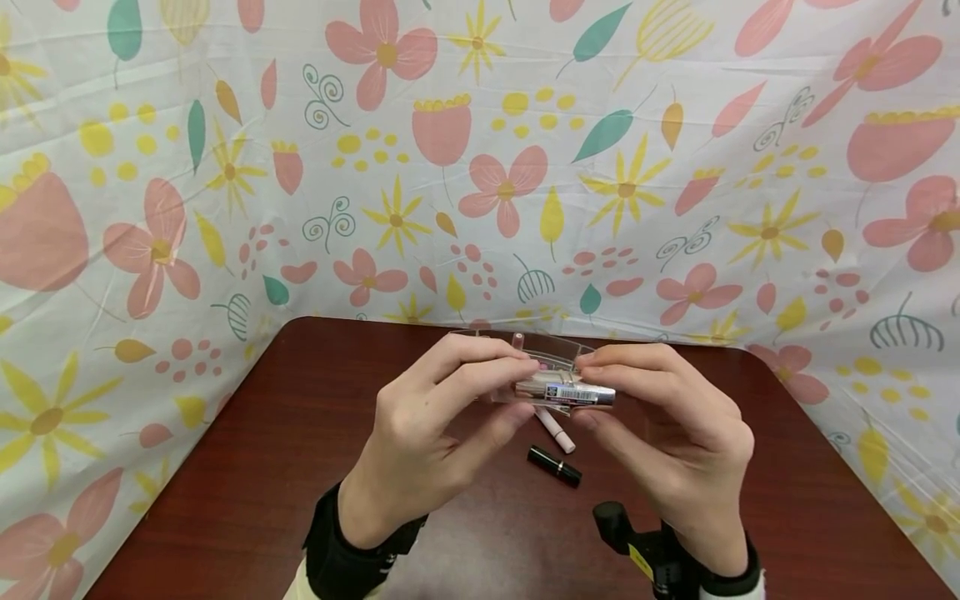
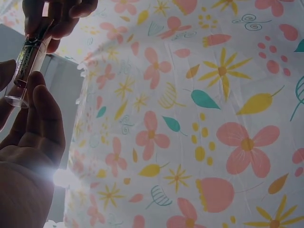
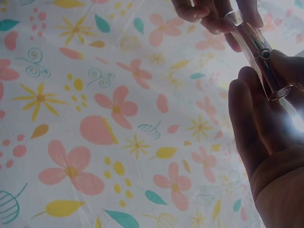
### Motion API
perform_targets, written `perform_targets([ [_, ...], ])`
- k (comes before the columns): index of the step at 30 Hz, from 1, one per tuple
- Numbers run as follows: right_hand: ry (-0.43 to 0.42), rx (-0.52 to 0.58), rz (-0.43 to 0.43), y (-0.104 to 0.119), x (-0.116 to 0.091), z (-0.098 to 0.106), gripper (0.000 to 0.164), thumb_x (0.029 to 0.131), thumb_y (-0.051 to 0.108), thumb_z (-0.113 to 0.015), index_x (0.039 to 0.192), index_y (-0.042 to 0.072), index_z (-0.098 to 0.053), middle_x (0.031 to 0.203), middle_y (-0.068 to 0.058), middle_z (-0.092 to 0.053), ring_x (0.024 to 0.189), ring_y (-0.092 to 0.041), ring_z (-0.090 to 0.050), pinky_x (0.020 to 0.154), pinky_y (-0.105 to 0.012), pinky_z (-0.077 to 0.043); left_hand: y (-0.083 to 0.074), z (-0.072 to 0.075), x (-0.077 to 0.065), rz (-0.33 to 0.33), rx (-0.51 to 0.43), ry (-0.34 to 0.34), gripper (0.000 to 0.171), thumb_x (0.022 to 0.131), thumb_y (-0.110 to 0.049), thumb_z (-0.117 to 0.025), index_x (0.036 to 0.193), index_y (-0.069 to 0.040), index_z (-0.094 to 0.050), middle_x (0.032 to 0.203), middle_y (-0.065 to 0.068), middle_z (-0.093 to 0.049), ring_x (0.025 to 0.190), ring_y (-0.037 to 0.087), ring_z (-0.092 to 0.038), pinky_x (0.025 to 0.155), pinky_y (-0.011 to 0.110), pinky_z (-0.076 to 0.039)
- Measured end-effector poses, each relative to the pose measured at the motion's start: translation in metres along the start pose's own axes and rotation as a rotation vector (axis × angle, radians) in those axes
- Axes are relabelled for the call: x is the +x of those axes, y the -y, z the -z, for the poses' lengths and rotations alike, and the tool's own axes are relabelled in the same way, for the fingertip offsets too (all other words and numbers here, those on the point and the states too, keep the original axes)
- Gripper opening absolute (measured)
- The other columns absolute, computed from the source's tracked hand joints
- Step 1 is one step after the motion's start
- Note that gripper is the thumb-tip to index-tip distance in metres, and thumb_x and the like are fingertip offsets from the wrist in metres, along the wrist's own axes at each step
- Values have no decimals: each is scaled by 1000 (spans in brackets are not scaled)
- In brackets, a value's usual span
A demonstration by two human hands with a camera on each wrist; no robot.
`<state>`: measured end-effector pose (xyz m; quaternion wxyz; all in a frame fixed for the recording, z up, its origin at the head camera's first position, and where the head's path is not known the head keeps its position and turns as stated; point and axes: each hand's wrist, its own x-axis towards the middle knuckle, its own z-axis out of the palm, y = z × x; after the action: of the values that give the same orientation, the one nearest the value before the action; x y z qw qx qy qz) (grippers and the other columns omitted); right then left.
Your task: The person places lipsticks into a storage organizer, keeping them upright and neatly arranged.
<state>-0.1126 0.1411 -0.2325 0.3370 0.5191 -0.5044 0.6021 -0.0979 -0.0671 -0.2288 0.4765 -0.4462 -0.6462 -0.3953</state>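
Both hands hold a slim cosmetic tube, its wrapper silvery with a barcode label (image 1: pixel 573 394), level and raised over the table in the head view. My left hand (image 1: pixel 427 425) pinches its left end between thumb and fingers, and my right hand (image 1: pixel 675 442) pinches the right end. In the left wrist view the tube (image 2: pixel 29 64) shows a clear, rounded end and a dark middle. The right wrist view shows the tube (image 3: pixel 259 52) slanting between the fingertips of the two hands. The fingers cover part of it.
Behind the hands stands a clear plastic organizer (image 1: pixel 555 340), partly hidden, with a pinkish tube (image 1: pixel 518 340) upright in it. A white tube (image 1: pixel 557 432) and a black lipstick tube (image 1: pixel 553 467) lie on the brown table (image 1: pixel 247 500). A floral curtain (image 1: pixel 480 208) encloses the table.
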Motion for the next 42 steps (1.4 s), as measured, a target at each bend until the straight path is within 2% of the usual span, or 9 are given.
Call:
perform_targets([
  [6,124,-267,-53,-5,0,-1,30,86,4,-80,107,-15,-69,104,-16,-73,96,-14,-69,87,-19,-54,4,-2,-1,19,39,-21,24,97,-13,-69,118,-1,-68,107,11,-68,86,14,-65,74,18,-53],
  [10,226,-364,-169,-14,-6,-1,36,89,5,-77,122,-6,-67,105,-10,-74,93,-7,-68,80,-19,-56,11,-6,-7,89,39,34,34,97,-13,-70,127,0,-62,113,10,-66,85,12,-61,75,18,-52],
  [16,283,-385,-367,-27,-13,3,66,85,-12,-72,146,1,-49,108,-11,-73,89,-8,-72,65,-19,-56,24,-13,-16,231,40,208,54,96,-17,-72,144,-5,-51,136,9,-58,107,13,-60,89,21,-53],
  [20,307,-408,-462,-34,-15,7,71,88,-10,-70,152,8,-43,119,-12,-69,89,-9,-73,53,-20,-51,33,-17,-21,299,58,327,73,94,-24,-74,157,-11,-37,149,6,-48,127,12,-53,103,27,-48],
  [22,326,-410,-502,-38,-16,7,70,91,-8,-68,154,12,-42,123,-12,-68,92,-10,-74,54,-22,-53,38,-19,-24,321,79,381,84,93,-25,-76,161,-14,-29,152,6,-44,132,12,-51,107,27,-46],
  [25,349,-400,-562,-47,-19,8,70,95,-3,-66,156,19,-40,128,-12,-66,97,-15,-75,63,-26,-59,46,-23,-30,347,151,449,94,90,-22,-78,163,-17,-21,156,4,-40,130,11,-51,104,25,-49],
  [29,345,-402,-635,-62,-27,8,68,97,2,-66,155,25,-40,129,-14,-66,101,-23,-76,71,-30,-62,57,-30,-41,368,256,500,94,89,-18,-77,164,-18,-20,157,3,-39,128,10,-54,97,24,-53],
  [34,313,-463,-736,-75,-34,4,67,94,10,-72,152,28,-44,124,-13,-68,101,-25,-75,78,-34,-62,68,-38,-52,380,312,526,90,89,-16,-76,163,-14,-23,156,5,-40,120,10,-58,90,22,-55],
  [42,314,-439,-798,-86,-39,-1,72,94,3,-69,156,24,-38,139,-16,-60,112,-33,-72,74,-30,-61,80,-45,-60,382,362,577,95,87,-8,-74,164,-12,-18,159,7,-38,122,13,-58,81,21,-54],
])
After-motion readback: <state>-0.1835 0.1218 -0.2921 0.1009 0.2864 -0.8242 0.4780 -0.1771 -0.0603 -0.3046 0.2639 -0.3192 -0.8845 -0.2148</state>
